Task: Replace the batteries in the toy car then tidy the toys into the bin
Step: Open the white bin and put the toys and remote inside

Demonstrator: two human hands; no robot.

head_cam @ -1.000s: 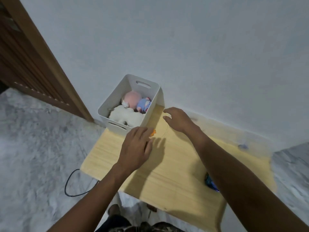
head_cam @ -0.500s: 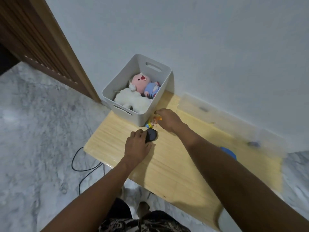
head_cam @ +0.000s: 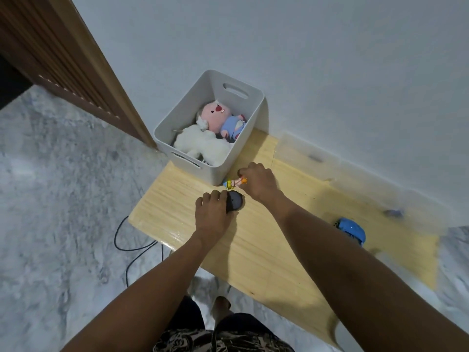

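My table [head_cam: 266,250] runs under both my forearms, pale wood, with its far edge against the wall [head_cam: 304,59]. The floor [head_cam: 63,199] is grey marble off to my left, and a black cable [head_cam: 127,240] loops on it just past the table's left edge.

The bin [head_cam: 203,171] stands at the table's far left corner, just beyond my two hands. Its near right corner almost meets my right knuckles. Inside it lie a white plush [head_cam: 203,146] on the near side, and behind it a pink plush [head_cam: 215,114] and a small blue plush [head_cam: 232,127].

The car [head_cam: 351,229], blue, sits on the table well off to the right of my right forearm, apart from both hands and nearer to me than they are.

My left hand [head_cam: 213,214] lies palm down with its fingers curled over a round black toy [head_cam: 234,201], gripping it against the tabletop; the toy shows at my fingertips on the right side.

My right hand [head_cam: 258,181] is just beyond and right of the left one, almost touching the black toy. Its fingers pinch a small figure [head_cam: 234,182], yellow and orange, which sticks out to the left of my fist, right beside the bin's near wall.
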